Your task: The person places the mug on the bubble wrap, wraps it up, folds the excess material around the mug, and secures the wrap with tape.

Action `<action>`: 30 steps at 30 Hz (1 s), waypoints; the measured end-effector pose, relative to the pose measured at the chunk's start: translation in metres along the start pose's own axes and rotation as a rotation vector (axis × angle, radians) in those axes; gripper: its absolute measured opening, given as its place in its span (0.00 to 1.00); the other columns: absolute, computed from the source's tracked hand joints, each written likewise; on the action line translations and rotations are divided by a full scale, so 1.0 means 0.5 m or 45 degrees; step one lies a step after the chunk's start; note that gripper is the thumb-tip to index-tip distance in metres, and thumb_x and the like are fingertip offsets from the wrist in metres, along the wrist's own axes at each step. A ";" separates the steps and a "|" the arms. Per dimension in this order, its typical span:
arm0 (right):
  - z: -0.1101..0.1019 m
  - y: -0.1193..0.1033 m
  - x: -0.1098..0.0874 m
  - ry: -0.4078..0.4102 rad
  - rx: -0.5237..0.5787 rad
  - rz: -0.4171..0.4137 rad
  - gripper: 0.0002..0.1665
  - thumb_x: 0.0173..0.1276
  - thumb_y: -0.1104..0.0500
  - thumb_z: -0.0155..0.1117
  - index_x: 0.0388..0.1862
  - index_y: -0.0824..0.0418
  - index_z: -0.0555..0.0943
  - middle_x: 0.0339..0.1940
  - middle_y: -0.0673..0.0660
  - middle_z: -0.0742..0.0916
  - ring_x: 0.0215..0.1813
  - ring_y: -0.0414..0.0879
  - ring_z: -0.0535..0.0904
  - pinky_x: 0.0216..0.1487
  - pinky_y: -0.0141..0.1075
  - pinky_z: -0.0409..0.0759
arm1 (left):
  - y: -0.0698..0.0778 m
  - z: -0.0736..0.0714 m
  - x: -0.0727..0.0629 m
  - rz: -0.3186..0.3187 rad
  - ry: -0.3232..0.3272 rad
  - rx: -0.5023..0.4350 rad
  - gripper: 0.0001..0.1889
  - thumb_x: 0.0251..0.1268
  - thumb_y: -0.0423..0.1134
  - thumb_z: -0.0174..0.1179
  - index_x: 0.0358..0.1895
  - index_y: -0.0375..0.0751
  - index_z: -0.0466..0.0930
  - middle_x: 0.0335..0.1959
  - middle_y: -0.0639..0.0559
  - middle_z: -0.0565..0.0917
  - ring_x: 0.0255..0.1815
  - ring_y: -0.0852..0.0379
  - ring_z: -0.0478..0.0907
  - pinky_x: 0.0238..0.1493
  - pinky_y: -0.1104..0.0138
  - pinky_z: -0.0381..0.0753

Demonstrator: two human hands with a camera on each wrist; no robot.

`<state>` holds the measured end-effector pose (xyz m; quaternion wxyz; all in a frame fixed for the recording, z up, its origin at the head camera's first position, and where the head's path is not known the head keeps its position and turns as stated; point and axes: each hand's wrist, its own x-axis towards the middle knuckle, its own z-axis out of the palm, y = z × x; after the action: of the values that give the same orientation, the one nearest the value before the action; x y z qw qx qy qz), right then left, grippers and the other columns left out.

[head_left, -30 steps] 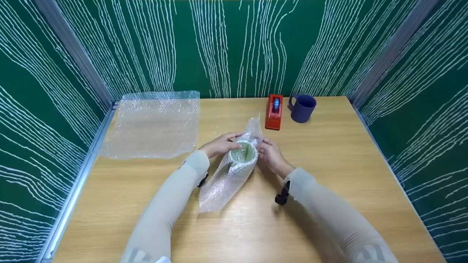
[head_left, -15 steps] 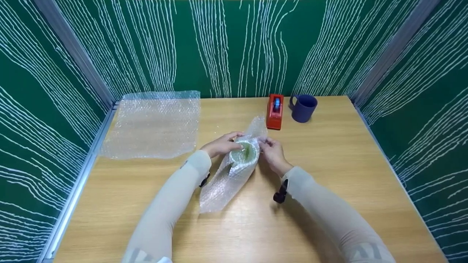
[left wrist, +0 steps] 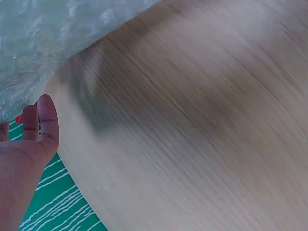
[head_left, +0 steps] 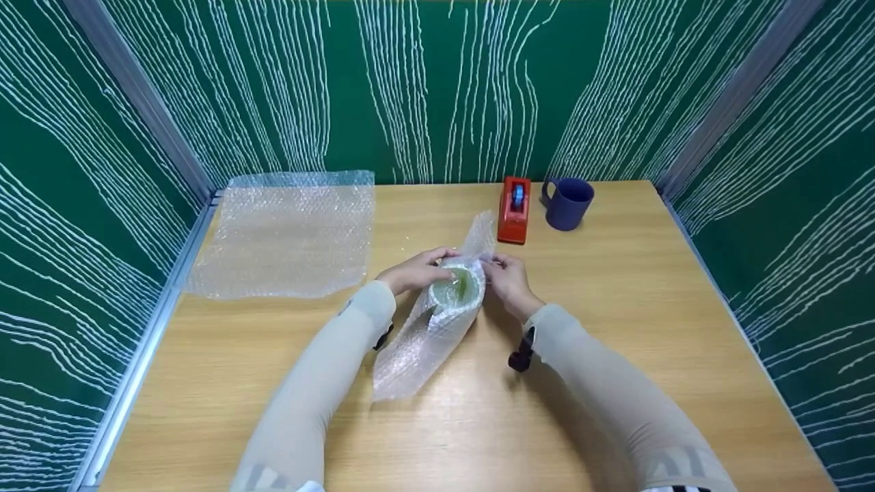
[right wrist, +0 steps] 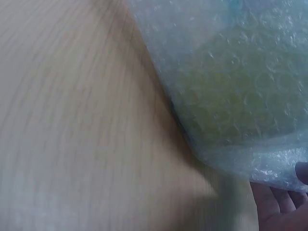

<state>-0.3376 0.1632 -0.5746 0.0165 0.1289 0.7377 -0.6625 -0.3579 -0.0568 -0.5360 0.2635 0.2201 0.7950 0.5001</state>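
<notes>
Greenish cup (head_left: 456, 292), prob. glass or ceramic (can't tell), so treat as fragile; likely light to moderate wt. & stiff, whereas the bubble wrap (head_left: 410, 362) round it should be soft, springy and a bit slippery vs. the smooth wall. Best hold, I'd say: rim + side thru the wrap, w/ a light pinch on the loose edge so it doesn't spring loose. Cup's mid-table (head_left: 478, 444), mouth up, btwn the two hands, one wrap tail running toward the person's left, the other pointing away near the red tape dispenser (head_left: 513, 212). Left hand (head_left: 415, 272) grasps the far-left side of the rim, thumb over the edge, fingers outside on the wrap. Right hand (head_left: 511, 283) pinches the wrap at the cup's right, touching it. Spare sheet (head_left: 294, 239) lies flat to the L, well apart; purple mug (head_left: 569, 205) stands beside the dispenser, out of both hands' grip.
</notes>
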 end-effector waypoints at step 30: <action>-0.020 -0.050 0.009 -0.257 -0.077 0.125 0.26 0.76 0.69 0.63 0.72 0.66 0.81 0.53 0.59 0.90 0.35 0.42 0.85 0.40 0.37 0.88 | -0.011 0.009 0.003 -0.004 0.119 -0.043 0.35 0.73 0.40 0.66 0.81 0.43 0.67 0.80 0.42 0.70 0.77 0.41 0.71 0.77 0.46 0.76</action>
<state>-0.3455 0.1717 -0.5501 0.1271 0.0969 0.7447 -0.6480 -0.3565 -0.0552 -0.5427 0.2305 0.1907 0.7983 0.5227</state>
